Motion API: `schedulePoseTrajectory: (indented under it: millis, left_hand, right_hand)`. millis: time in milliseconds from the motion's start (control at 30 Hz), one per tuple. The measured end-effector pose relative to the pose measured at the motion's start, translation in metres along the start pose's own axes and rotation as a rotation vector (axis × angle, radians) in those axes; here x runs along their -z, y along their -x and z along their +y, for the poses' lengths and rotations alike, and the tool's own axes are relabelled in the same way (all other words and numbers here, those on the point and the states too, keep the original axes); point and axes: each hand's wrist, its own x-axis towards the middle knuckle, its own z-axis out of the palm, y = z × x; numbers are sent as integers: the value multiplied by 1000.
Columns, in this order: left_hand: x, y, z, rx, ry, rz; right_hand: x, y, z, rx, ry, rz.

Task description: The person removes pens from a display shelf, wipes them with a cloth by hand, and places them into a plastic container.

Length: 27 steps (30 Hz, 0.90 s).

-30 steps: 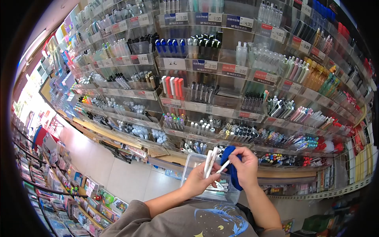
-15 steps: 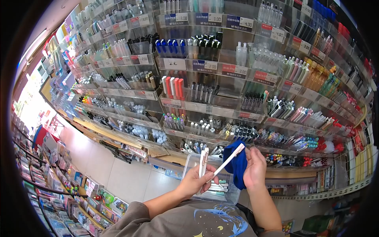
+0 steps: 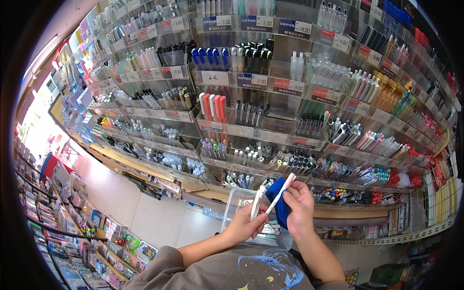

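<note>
My left hand is closed around white pens. One white pen points up from the fist, and a second white pen slants up to the right from the fingertips. A dark blue cloth is gripped in my right hand, its fingers bent beside the slanted pen. The cloth lies behind and against that pen. Below both hands is a clear plastic box with several pens inside, partly covered by my hands.
A tiered clear pen rack with price labels fills the view ahead, its compartments holding many pens. A wooden ledge runs under it. At the lower left stands another rack of small goods, with tiled floor between.
My right hand has turned and its fingers have closed on the blue cloth, bringing it against the slanted pen. The pens in my left hand have shifted slightly.
</note>
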Motion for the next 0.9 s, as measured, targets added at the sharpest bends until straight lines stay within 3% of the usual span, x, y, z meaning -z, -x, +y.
schedulePoseTrajectory:
  millis: [233, 533, 733, 833, 900]
  left_hand:
    - [-5, 0, 5, -14, 33, 52]
    - [-6, -3, 1, -4, 17, -42]
    - [0, -4, 3, -18, -12, 42]
    - [13, -9, 4, 24, 0, 127]
    - [27, -17, 9, -123, -42, 229]
  right_hand:
    - [-1, 8, 7, -131, 57, -63]
    - [-5, -6, -2, 6, 29, 41]
    - [-2, 8, 6, -157, 170, -133]
    - [-5, 7, 3, -151, 149, -92]
    - [-4, 7, 1, -169, 143, -143]
